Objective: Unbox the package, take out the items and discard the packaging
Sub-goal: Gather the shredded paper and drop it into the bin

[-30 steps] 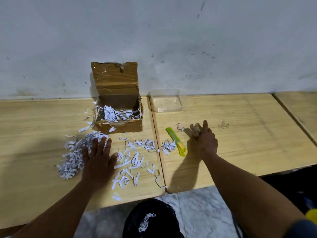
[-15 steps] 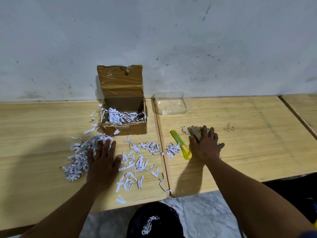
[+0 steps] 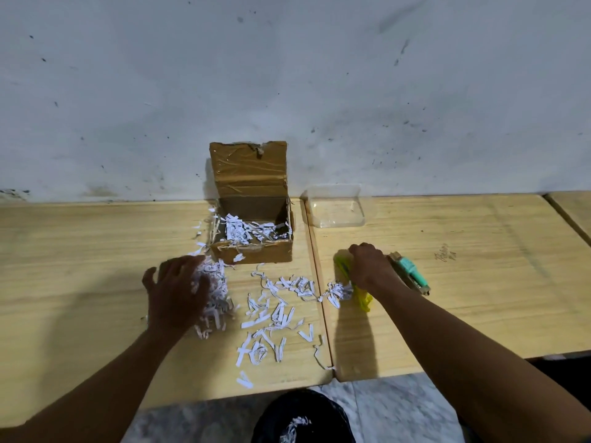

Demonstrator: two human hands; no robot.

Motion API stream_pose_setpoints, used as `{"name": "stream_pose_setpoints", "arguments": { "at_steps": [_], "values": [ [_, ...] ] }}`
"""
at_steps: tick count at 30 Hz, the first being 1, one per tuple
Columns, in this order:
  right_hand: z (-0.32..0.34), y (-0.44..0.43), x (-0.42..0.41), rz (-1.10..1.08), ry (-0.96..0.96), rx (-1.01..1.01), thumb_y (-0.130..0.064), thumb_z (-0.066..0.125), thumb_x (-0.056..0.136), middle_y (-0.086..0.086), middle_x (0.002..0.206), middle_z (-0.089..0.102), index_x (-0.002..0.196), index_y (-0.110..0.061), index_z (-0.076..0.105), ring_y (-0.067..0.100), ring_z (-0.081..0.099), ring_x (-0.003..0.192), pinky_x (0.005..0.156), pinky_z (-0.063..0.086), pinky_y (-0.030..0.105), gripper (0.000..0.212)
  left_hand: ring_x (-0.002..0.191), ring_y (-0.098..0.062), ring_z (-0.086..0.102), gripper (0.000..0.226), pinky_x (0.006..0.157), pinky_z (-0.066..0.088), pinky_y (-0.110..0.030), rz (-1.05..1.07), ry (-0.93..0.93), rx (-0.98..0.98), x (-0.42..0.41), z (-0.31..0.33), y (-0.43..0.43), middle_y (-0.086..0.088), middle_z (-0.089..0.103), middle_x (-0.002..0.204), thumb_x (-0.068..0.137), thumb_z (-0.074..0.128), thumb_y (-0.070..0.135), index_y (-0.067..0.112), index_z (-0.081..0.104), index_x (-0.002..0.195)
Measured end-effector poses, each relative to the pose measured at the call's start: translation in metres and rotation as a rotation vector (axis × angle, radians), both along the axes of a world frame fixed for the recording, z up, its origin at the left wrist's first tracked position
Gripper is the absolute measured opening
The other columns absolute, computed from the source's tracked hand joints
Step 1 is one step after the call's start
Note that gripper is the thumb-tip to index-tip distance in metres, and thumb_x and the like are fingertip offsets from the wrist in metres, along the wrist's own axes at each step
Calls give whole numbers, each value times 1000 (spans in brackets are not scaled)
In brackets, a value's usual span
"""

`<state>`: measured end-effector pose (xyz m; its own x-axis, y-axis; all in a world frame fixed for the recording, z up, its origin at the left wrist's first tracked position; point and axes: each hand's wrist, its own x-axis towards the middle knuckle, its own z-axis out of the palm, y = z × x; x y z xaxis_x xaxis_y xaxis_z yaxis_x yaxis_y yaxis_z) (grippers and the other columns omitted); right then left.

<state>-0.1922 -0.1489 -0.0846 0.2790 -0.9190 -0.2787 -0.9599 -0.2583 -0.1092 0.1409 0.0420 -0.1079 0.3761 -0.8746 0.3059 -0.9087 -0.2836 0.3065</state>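
Observation:
An open cardboard box [image 3: 256, 251] stands by the wall with its lid up and shredded paper [image 3: 246, 230] inside. My left hand [image 3: 174, 292] is on its edge, fingers spread, cupped against a bunched pile of shreds [image 3: 214, 292] on the table. More loose shreds [image 3: 275, 318] lie in front of the box. My right hand [image 3: 367, 266] rests with curled fingers over the far end of a yellow box cutter [image 3: 363, 298]; its fingertips are hidden. A teal and silver item [image 3: 411, 273] lies free on the table just right of that hand.
A clear plastic container [image 3: 335, 209] sits by the wall, right of the box. A black bin bag [image 3: 300, 417] holding some shreds is on the floor below the table's front edge. A seam [image 3: 315, 266] runs between two wooden tabletops [image 3: 479, 298].
My right hand let go of the teal item and moved left onto the yellow cutter. My left hand swept the flat pile of shreds rightward into a tighter heap.

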Motion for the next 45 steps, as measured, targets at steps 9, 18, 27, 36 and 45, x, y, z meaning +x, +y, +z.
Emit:
{"name": "stream_pose_setpoints", "arguments": {
  "at_steps": [9, 18, 27, 36, 45],
  "values": [
    [1, 6, 3, -18, -136, -91, -13, 56, 83, 10, 104, 69, 104, -17, 69, 33, 64, 94, 73, 50, 35, 25, 119, -34, 57, 70, 97, 40, -51, 6, 376, 207, 13, -29, -2, -13, 60, 127, 81, 33, 60, 15, 60, 128],
    [-3, 45, 12, 274, -392, -34, -37, 54, 73, -1, 109, 66, 111, -24, 70, 21, 61, 99, 71, 51, 33, 44, 103, -31, 63, 45, 88, 49, -44, 33, 402, -62, 15, -11, -14, -6, 68, 112, 87, 43, 46, 19, 63, 117],
    [-46, 80, 24, 323, -520, -92, -30, 37, 104, 7, 144, 45, 141, -14, 48, 19, 32, 140, 116, 24, 38, 41, 149, -29, 19, 72, 111, 20, -60, -77, 225, 411, 33, -36, -62, -9, 27, 160, 92, 9, 50, 13, 38, 147],
    [-41, 79, 42, 510, -576, -34, -27, 40, 101, 3, 143, 52, 139, -21, 51, 14, 40, 135, 108, 33, 37, 40, 104, -31, 64, 46, 88, 49, -42, -93, 278, 69, 43, -13, -19, -10, 71, 111, 92, 40, 43, 16, 69, 116],
    [-55, 100, 74, 308, -343, 89, -63, 17, 98, -7, 163, -12, 157, -30, 11, 11, -23, 148, 119, -16, 43, 68, 151, -21, 9, 84, 117, 6, -58, -212, 213, 365, 35, -33, -28, -4, 21, 162, 87, 1, 62, 18, 34, 151]
  ]
}}
